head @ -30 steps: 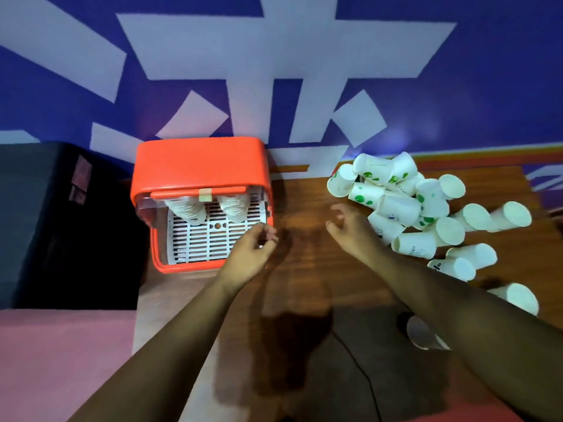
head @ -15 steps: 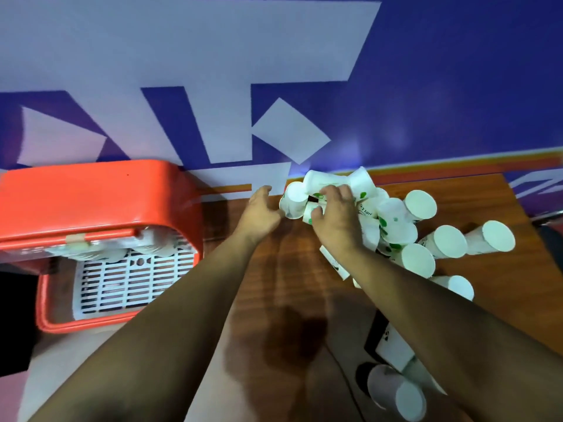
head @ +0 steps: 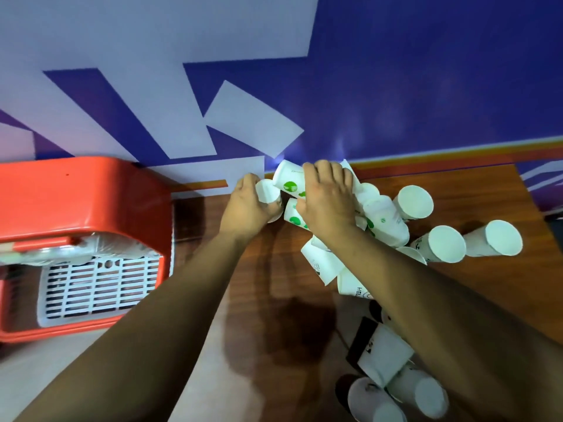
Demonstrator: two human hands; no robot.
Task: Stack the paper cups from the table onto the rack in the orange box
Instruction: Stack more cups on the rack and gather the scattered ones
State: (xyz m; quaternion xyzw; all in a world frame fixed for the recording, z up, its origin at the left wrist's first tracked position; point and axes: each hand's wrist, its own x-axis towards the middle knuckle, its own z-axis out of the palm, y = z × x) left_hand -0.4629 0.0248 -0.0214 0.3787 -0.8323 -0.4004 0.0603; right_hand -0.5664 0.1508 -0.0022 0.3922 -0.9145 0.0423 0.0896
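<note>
A heap of white paper cups (head: 387, 220), some with green dots, lies on the wooden table (head: 304, 300) against the wall. My left hand (head: 248, 208) grips a white cup (head: 266, 191) at the heap's left end. My right hand (head: 327, 202) is curled over a green-dotted cup (head: 288, 181) on top of the heap and covers part of another one below. The orange box (head: 82, 196) stands at the left with a white slatted rack (head: 97, 287) inside. Upturned cups sit at the rack's back under the lid, blurred behind clear plastic.
More cups lie at the right (head: 499, 239) and near the table's front edge (head: 377, 400). A cup in a black sleeve (head: 380, 351) lies under my right forearm. The purple and white wall runs right behind the heap.
Both hands have gone from near the orange box to the cup heap and closed round cups. The view has turned right, so the box sits at the left edge.
</note>
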